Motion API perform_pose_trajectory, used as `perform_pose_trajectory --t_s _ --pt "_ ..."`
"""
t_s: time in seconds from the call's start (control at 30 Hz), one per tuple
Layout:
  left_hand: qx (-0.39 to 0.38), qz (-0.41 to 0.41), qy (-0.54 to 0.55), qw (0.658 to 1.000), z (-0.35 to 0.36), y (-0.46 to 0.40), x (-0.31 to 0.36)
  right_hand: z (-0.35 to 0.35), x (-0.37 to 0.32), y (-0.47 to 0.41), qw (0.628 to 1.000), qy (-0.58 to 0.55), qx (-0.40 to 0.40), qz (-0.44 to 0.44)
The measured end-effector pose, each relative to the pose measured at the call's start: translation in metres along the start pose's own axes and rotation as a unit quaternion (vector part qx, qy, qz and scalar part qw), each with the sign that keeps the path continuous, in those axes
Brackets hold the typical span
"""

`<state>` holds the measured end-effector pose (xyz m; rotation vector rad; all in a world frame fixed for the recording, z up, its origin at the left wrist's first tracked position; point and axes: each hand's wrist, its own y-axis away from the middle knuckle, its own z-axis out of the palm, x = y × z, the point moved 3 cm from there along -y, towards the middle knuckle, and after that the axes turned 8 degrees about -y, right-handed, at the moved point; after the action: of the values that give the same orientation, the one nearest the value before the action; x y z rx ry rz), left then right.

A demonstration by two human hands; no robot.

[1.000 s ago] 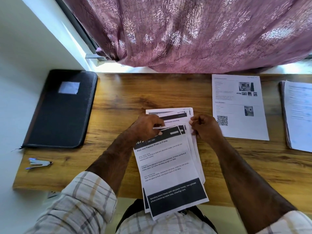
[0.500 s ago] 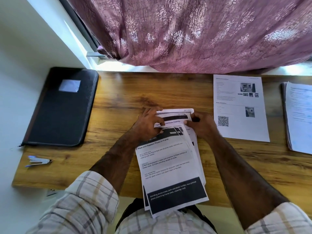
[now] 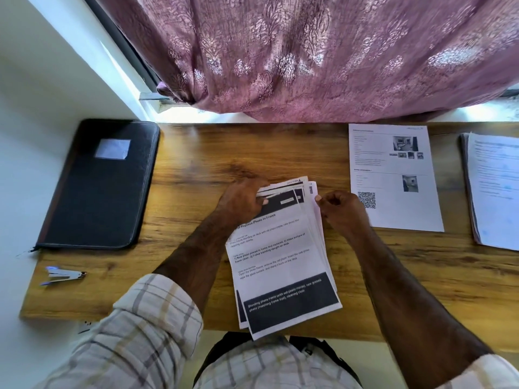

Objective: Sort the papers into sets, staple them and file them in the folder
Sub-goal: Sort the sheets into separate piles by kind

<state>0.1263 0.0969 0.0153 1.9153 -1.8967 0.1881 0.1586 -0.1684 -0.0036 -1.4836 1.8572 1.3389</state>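
Note:
A fanned stack of printed papers with black bands lies in the middle of the wooden desk, its near end hanging over the front edge. My left hand grips the stack's top left corner, fingers curled over the sheets. My right hand pinches the right edge near the top. A black zip folder lies shut at the far left. Below it, by the left front corner, rests a small silver and blue stapler.
A single printed sheet with photos and a QR code lies to the right of my hands. Another pile of papers sits at the right edge. A mauve curtain hangs behind the desk.
The sheets' top edges have been drawn closer together under my hands. My right hand has shifted from the top of the stack to its right edge.

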Motion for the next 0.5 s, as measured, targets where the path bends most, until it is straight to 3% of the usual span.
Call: perform_pose_trajectory --t_s 0.1,0.2,0.37,0.5 --pt "-0.022 0.0 -0.092 0.996 0.007 -0.01 -0.001 0.005 -0.01 0.002 0.999 0.049 0.014 -0.001" --pt "-0.044 -0.002 -0.13 0.991 0.01 -0.014 0.001 0.013 -0.009 0.001 0.997 -0.053 -0.002 0.057" --pt "-0.048 -0.024 -0.104 0.993 0.009 -0.009 -0.001 0.018 -0.007 0.01 0.985 -0.132 -0.054 0.094" --pt "-0.144 -0.028 -0.005 0.989 0.002 -0.003 -0.004 0.019 -0.002 0.017 0.986 -0.114 -0.081 0.089"
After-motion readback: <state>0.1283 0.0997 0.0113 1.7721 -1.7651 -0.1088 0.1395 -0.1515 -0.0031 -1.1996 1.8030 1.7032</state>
